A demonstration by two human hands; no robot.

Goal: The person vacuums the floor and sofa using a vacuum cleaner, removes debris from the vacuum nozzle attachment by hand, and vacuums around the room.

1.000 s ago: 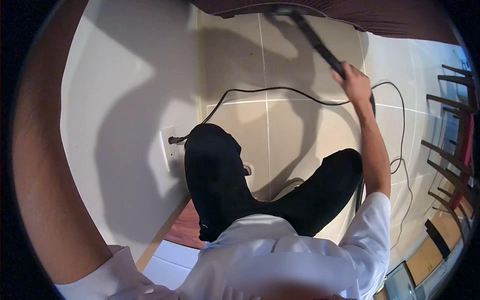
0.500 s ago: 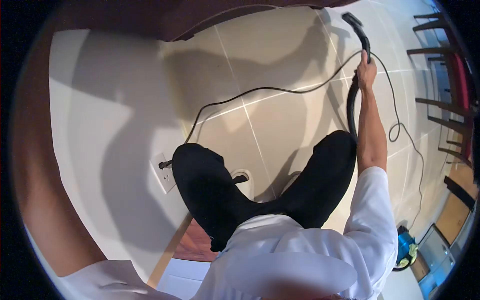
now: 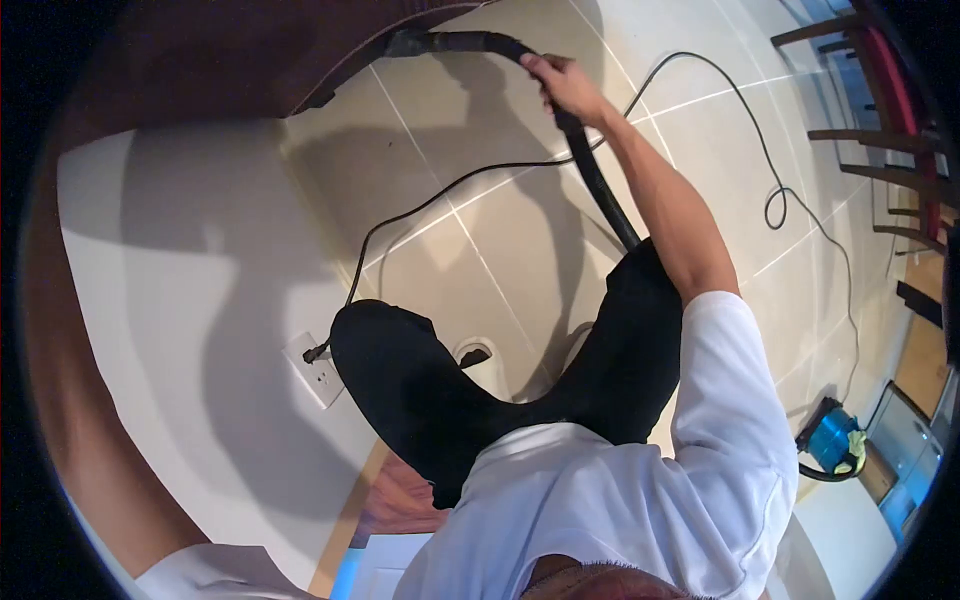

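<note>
- Swung leftward since half a second ago: the black nozzle [image 3: 408, 43], then over open floor at the right, now lies at the lower edge of the dark brown furniture [image 3: 200, 70]; whether the two touch cannot be told.
- Right hand [image 3: 572, 88]: fingers curled around the black wand [image 3: 470, 41], thumb toward the nozzle end, forearm extended forward past the right knee.
- Hose [image 3: 602, 190]: leads from the wand back to the right knee, which hides the remainder — along this course it crosses in front of the power cord [image 3: 520, 164].
- Left hand: outside the view, so the state of its fingers cannot be told (only the arm shows, along the left border).
- Plug [image 3: 316, 353]: seated in the wall outlet [image 3: 322, 380] beside the left knee; the power cord continues over the tiled floor [image 3: 520, 230], loops once and runs toward a blue canister [image 3: 830, 440].
- Yellow-green cloth [image 3: 855, 455]: on the canister, well apart from the right hand; chairs [image 3: 875, 142] stand along the right border.
</note>
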